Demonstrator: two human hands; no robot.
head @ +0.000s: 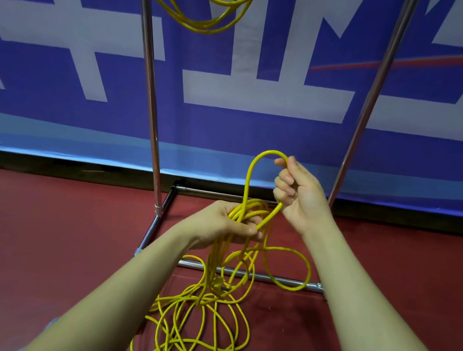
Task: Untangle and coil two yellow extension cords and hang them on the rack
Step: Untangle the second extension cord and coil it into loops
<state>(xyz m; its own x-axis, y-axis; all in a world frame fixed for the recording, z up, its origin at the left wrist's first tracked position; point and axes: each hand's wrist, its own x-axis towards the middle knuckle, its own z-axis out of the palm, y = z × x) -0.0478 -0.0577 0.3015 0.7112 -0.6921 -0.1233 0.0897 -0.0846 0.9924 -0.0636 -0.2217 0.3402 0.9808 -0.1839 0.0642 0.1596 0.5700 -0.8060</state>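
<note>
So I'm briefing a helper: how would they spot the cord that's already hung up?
Find the metal rack before the blue banner. The hung cord dangles in loops at the top by the left pole; the other cord trails from the hands to the floor.

At twelve o'clock the hung cord (202, 3) and rack (148, 60) tops run off frame; at six, the floor cord (194, 328) is cut off.

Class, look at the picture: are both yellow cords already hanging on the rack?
No: one coiled cord hangs from the rack, but the other cord is in the left hand and right hand, trailing onto the floor.
</note>
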